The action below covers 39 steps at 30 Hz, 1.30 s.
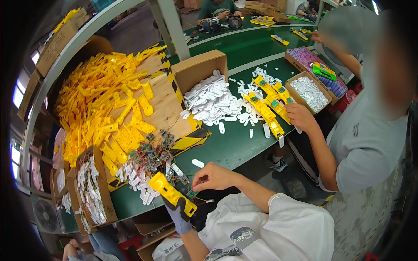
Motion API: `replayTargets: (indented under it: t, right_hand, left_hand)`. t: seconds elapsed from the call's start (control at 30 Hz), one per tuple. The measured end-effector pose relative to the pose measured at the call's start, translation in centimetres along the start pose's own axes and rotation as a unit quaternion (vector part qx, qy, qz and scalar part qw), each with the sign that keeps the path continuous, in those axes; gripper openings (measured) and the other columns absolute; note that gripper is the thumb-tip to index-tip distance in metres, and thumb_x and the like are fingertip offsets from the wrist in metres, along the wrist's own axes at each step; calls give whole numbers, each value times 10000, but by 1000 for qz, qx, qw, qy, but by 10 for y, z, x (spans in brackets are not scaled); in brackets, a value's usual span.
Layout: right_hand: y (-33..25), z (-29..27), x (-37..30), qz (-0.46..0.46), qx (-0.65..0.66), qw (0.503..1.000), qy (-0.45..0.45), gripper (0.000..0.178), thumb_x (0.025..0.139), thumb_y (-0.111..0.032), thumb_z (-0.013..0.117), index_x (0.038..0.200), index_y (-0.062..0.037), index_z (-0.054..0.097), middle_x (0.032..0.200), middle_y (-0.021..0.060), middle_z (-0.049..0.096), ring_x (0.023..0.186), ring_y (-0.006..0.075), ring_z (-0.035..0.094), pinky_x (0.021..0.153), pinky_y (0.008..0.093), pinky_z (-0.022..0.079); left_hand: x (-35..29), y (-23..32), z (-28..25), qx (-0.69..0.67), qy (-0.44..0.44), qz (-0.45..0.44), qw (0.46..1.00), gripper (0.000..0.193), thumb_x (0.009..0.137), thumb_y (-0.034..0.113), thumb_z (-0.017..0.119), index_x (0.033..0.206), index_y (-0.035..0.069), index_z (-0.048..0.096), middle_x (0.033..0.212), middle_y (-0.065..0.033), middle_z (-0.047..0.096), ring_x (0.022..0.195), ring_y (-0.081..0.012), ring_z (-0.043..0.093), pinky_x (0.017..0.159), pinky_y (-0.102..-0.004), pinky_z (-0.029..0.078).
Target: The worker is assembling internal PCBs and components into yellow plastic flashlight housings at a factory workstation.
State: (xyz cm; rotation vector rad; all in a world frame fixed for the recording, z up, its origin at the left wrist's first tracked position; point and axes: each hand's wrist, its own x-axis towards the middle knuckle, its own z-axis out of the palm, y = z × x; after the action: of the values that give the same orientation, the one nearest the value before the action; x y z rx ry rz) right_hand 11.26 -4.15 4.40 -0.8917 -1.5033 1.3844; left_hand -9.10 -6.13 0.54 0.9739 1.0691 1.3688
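Note:
My left hand [180, 219], in a grey glove with dark fingers, grips a long yellow plastic casing [166, 189] with its hollow side up. Just right of the casing, my right hand [217, 176] is bare and pinches a small green circuit board [192, 194] with thin wires hanging from it. Beyond both hands lies a tangled heap of wired circuit boards [152, 152]. Small white plastic pieces [140, 185] spread along its near side, and one white oval piece [197, 163] lies alone on the green bench.
Yellow casings heap on a wooden board [161, 93] at left. A cardboard box [198, 63] spills white pieces. At right, a co-worker's hand [300, 117] touches yellow casings fitted with boards [265, 108]. A carton of white strips [309, 93] stands beyond. A box of wired white parts [106, 195] sits lower left.

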Motion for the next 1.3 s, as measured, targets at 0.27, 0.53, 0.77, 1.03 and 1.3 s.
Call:
replayTargets:
  t: [0.27,0.53,0.77,1.03,1.3]
  right_hand:
    - [-20,-22,-9,0,-41,998,46,72,727,-46,713,767,-7,668,770,40,675,673,66,590,623,214,474]
    - [-4,-11,13,-51,65,980,181,90,751,23,682,830,32,639,830,83,654,731,105,603,693,229,480]
    - [1,-7,10,-38,-8,985,168,94,770,-54,693,828,11,657,792,42,654,683,75,590,647,203,468]
    - [6,-14,7,-14,3,987,157,82,763,9,681,830,21,635,808,49,630,716,80,572,678,205,454]
    - [10,-10,7,2,18,985,172,105,763,7,688,847,21,626,803,38,619,717,71,561,687,203,457]
  left_hand:
    - [30,-24,19,-304,-81,-206,927,440,941,408,392,1189,57,485,1005,-132,618,843,-251,627,742,-389,524]
    - [13,12,53,-153,-98,-175,968,438,926,450,440,1185,98,469,871,-42,595,681,-134,601,587,-268,505]
    - [4,17,60,-115,-113,-185,969,476,928,447,430,1236,84,438,797,-47,580,627,-122,581,559,-262,502]
    - [6,15,62,-108,-119,-184,970,449,925,429,444,1188,66,471,796,-68,604,598,-138,601,535,-259,511]
    - [3,14,68,-57,-117,-171,977,343,931,321,480,1131,42,488,777,-56,594,608,-123,603,513,-232,493]
